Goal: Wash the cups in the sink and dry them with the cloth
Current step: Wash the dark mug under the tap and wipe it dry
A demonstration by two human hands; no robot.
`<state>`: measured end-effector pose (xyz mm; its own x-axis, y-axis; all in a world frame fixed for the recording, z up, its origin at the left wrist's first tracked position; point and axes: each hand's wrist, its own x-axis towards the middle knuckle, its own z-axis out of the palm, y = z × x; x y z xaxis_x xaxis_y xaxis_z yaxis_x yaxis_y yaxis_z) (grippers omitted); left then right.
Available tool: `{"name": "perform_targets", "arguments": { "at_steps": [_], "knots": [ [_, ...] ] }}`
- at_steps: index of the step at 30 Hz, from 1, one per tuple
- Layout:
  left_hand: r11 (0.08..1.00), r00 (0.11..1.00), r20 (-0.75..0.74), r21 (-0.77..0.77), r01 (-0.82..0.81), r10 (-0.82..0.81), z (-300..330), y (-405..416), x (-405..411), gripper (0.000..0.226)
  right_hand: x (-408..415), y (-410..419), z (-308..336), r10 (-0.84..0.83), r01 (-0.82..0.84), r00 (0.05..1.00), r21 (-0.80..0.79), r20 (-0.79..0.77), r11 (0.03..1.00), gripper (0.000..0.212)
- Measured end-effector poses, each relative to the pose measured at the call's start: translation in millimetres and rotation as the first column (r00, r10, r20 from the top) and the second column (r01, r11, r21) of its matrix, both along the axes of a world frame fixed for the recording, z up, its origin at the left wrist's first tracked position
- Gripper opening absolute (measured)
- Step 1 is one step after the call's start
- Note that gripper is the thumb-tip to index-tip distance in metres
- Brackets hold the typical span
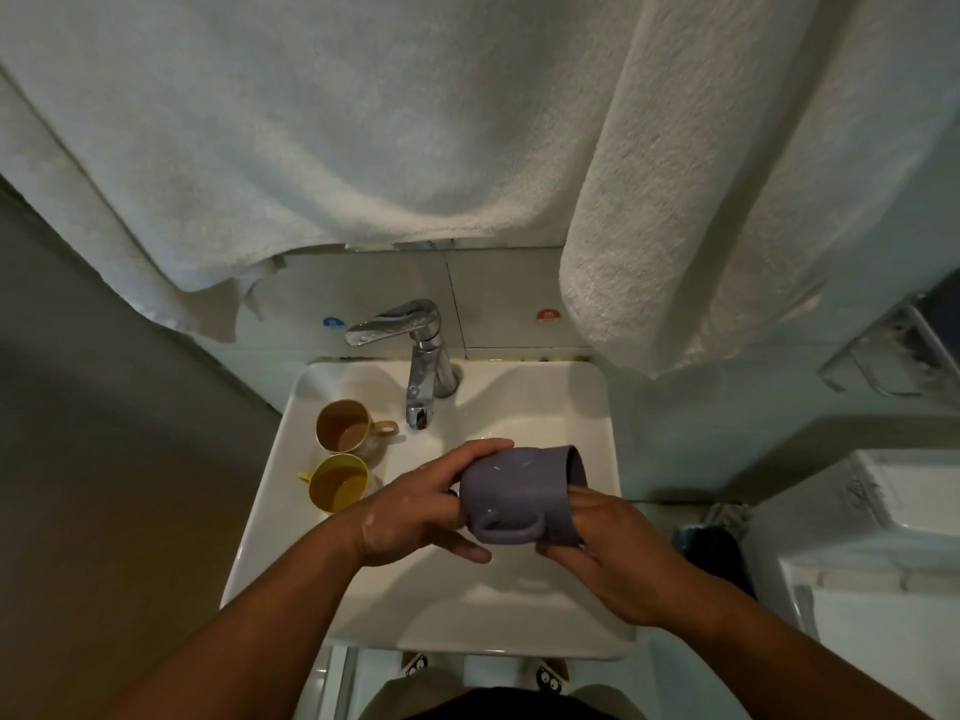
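A purple cup [519, 491] lies on its side over the white sink [597, 407], mouth turned to the far right, handle toward me. My left hand [421, 506] grips its base end, fingers over the top and thumb below. My right hand [608, 548] holds the rim end from beneath. On the sink's left ledge stand a tan cup [343, 426] and, nearer me, a yellow cup [337, 483], both upright. A white cloth [322, 132] hangs above the sink.
A chrome tap [421, 376] stands at the back of the basin, no water running from it. A second white towel [727, 200] hangs at the right. A white toilet [883, 553] and a dark bin [717, 553] sit to the right of the sink.
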<state>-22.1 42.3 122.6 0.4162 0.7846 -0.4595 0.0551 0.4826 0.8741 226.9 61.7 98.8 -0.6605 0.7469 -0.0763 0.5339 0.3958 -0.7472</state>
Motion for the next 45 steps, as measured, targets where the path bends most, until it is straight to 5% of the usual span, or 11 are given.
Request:
{"name": "perform_targets", "arguments": {
  "at_steps": [2,8,13,16,18,22,26,28,34,40,45],
  "knots": [
    [0.999,0.998,0.044,-0.021,-0.035,0.036,3,1,1,0.077,0,0,-1,0.011,-0.011,1.000,-0.006,-0.010,1.000,0.050],
    [0.953,0.967,-0.160,0.261,-0.151,0.197,1,-4,12,0.061,-6,0,13,-0.003,0.002,1.000,-0.177,-0.006,0.984,0.060],
    [0.860,0.927,-0.266,0.499,-0.105,0.267,-6,-10,17,0.076,-1,6,21,-0.125,-0.077,0.933,-0.526,-0.337,0.847,0.079],
    [0.772,0.887,-0.339,0.635,-0.029,0.313,-8,-13,23,0.087,1,10,14,-0.263,-0.108,0.875,-0.692,-0.407,0.713,0.073],
    [0.793,0.882,-0.361,0.609,-0.022,0.302,-9,-12,26,0.099,-3,11,17,-0.348,-0.022,0.869,-0.729,-0.353,0.684,0.058],
    [0.948,0.954,-0.272,0.317,-0.033,0.124,-4,-9,15,0.111,-6,11,16,-0.235,0.049,0.934,-0.556,-0.268,0.830,0.042],
    [0.984,0.975,-0.202,0.164,-0.063,0.096,4,-4,9,0.075,-6,8,18,-0.029,-0.011,0.990,-0.287,-0.135,0.958,0.050],
    [0.972,0.960,-0.242,0.218,-0.090,0.143,6,-2,10,0.062,-11,3,20,-0.011,-0.023,0.990,-0.239,-0.141,0.971,0.056],
    [0.900,0.926,-0.235,0.393,-0.187,0.295,2,-8,13,0.073,-11,12,34,0.039,-0.117,0.981,-0.419,-0.189,0.901,0.060],
    [0.717,0.840,-0.421,0.695,0.056,0.343,-3,-9,23,0.088,-14,15,32,-0.404,-0.058,0.843,-0.807,-0.356,0.588,0.057],
    [0.930,0.944,-0.247,0.346,-0.126,0.220,-5,-9,19,0.106,-7,19,30,-0.252,0.043,0.917,-0.553,-0.309,0.832,0.042]
  ]
}}
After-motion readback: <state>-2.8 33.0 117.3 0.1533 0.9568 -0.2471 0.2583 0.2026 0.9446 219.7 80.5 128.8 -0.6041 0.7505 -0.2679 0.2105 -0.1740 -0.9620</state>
